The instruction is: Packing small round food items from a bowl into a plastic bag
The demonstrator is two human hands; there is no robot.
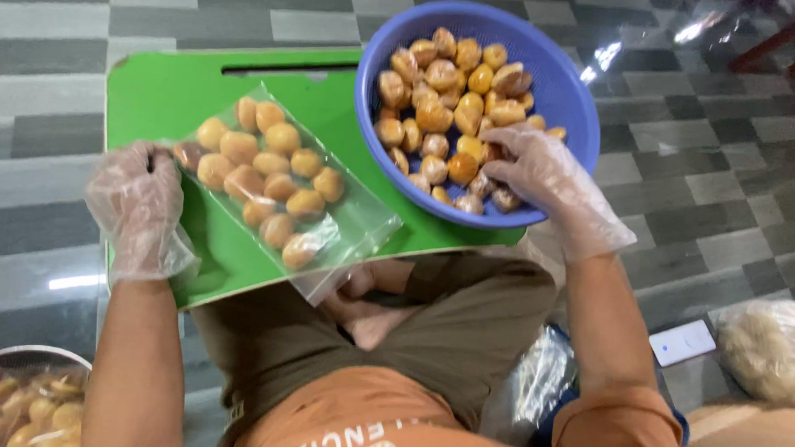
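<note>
— Grey tiled floor (46, 83) under everything; a green board (162, 88) sat across the person's lap. What did the fingers show?

— Right fingers (507, 170) were curled narrow among the buns, gloved in thin clear plastic; whether they pinched one could not be told. The right hand (551, 181) lay inside the blue basket (569, 88), at its near edge.

— And the left?

— Left hand (135, 199), also gloved, fingertips pinched on the corner of a clear bag (362, 222), holding it at the board's left side. The bag lay flat on the board, holding roughly a dozen golden buns (270, 164) in loose rows.

— The basket?

— It stood on the board's right end, just beside the bag, heaped with more buns (447, 100), some darker brown.

— Around that?

— Metal bowl (25, 359) of similar buns at lower left on the floor. At right, a white flat device (683, 341) on the tiles, near a bulging plastic bag (772, 347) of pale stuff. Brown trousers, orange shirt below.
</note>
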